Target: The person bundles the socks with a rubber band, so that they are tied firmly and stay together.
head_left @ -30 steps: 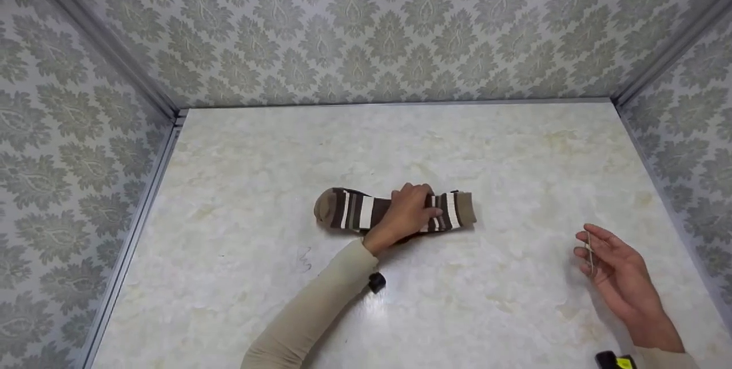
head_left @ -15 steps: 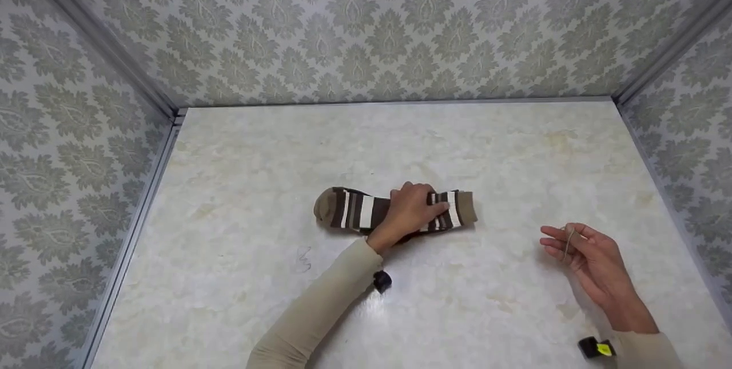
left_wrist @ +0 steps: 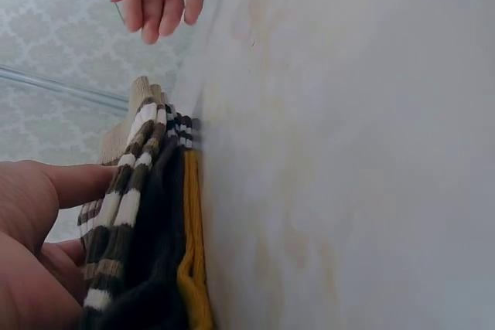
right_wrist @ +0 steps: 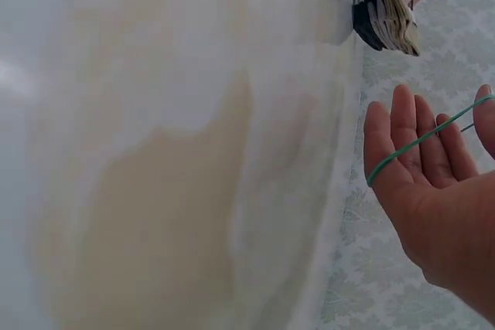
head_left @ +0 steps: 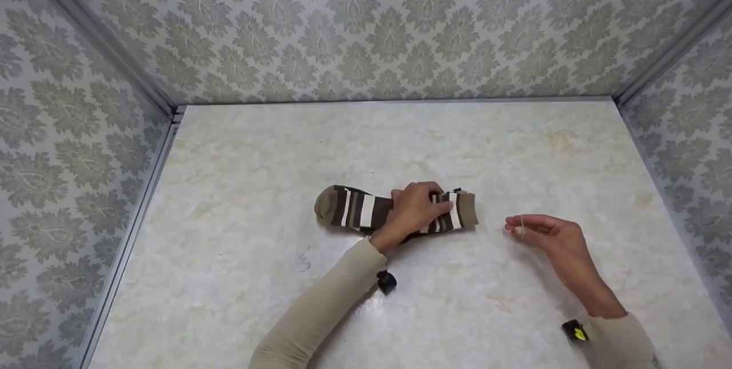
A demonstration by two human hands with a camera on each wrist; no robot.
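Observation:
A stack of socks (head_left: 367, 212) lies on the table, toes to the left and cuffs to the right. The top one has brown, white and tan stripes; dark and mustard-yellow layers (left_wrist: 193, 245) show beneath it in the left wrist view. My left hand (head_left: 413, 211) grips the stack around its middle, thumb on top towards the cuffs. To the right of the cuffs and apart from them, my right hand (head_left: 560, 246) is raised with its fingers extended. A thin green rubber band (right_wrist: 418, 142) is stretched around its fingers and thumb.
The pale marbled table (head_left: 257, 151) is bordered by patterned wall panels (head_left: 354, 31) at the back and both sides. A small pencil-like scribble (head_left: 303, 258) marks the tabletop left of my left forearm. Each wrist carries a small black camera (head_left: 386, 282).
My right hand has moved left towards the sock cuffs, carrying the stretched rubber band. My left hand stays on the socks, its thumb shifted slightly towards the cuffs.

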